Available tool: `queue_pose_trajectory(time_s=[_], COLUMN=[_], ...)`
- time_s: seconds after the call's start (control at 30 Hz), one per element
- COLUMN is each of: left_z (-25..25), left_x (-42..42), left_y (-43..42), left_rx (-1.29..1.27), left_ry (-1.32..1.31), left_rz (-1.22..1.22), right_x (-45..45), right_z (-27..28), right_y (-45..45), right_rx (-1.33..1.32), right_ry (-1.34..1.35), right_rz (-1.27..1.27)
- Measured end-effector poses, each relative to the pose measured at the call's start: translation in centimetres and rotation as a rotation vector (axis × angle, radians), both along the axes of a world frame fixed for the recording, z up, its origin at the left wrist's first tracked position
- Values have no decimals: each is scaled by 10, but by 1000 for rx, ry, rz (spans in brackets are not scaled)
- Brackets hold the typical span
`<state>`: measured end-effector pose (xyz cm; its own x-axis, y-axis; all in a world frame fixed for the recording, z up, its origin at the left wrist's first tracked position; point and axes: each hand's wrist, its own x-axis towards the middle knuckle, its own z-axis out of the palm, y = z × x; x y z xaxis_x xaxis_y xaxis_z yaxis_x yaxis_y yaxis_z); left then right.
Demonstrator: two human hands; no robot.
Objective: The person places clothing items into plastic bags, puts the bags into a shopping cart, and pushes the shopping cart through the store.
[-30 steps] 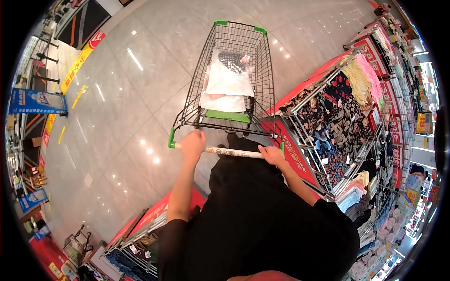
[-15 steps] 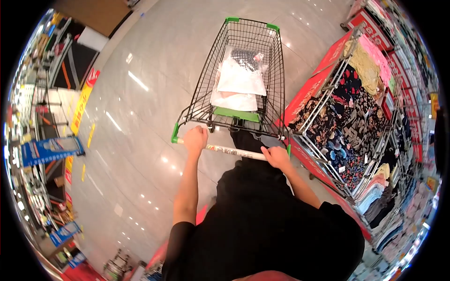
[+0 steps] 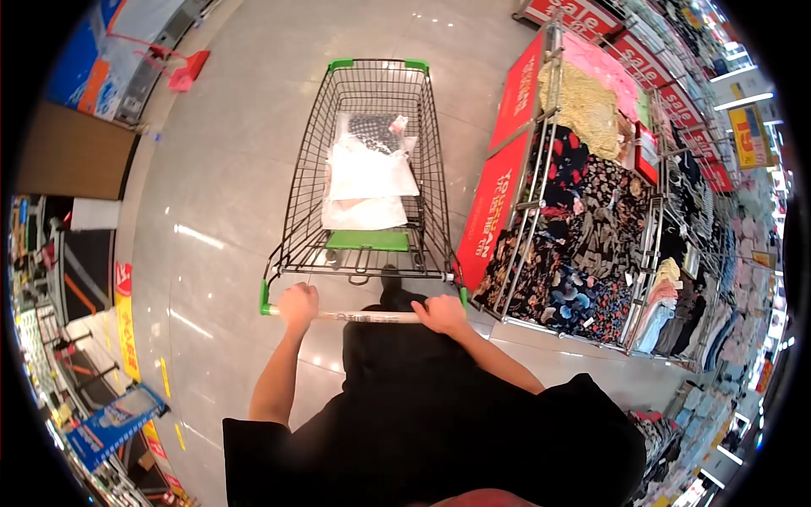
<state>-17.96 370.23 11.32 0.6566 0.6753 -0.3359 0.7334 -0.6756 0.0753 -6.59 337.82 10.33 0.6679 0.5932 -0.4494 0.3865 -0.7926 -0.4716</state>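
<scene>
In front of me stands a black wire shopping cart (image 3: 297, 203) with green corner pieces. Its pale handle bar (image 3: 363, 317) carries printed lettering. Near the bar's left end, my left hand (image 3: 298, 307) is wrapped round it. Toward the right end, my right hand (image 3: 441, 314) grips the same bar. White plastic packages (image 3: 372, 173) lie stacked in the basket, and the upper part of the pile shows a dark patterned cloth (image 3: 377, 133) through clear wrapping. A green flap (image 3: 368, 242) sits at the near end of the basket.
Close on the right is a metal-framed bin with red side panels (image 3: 497, 198), full of floral clothes (image 3: 583, 245). Red sale signs (image 3: 638, 63) line the far right. Shelving, a blue sign (image 3: 117, 425) and a red dustpan (image 3: 187, 71) are on the left. Shiny tiled floor (image 3: 228, 169) lies ahead.
My view has turned, so the cart now points more straight ahead and sits further left. More of the clothes bin and sale signs shows. Both hands keep their hold on the bar.
</scene>
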Motion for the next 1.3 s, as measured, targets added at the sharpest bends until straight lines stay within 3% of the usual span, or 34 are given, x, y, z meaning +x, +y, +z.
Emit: queue_pose_trajectory(time_s=[0.53, 1.3], left_z=[7, 5], left_x=[246, 716], left_y=[159, 285], left_rx=[-42, -40], left_ry=[134, 52], left_rz=[-191, -486], right_x=[167, 549], right_z=[8, 7], right_y=[144, 269], right_rx=[-67, -51], right_ry=[33, -34], right_rz=[-193, -387])
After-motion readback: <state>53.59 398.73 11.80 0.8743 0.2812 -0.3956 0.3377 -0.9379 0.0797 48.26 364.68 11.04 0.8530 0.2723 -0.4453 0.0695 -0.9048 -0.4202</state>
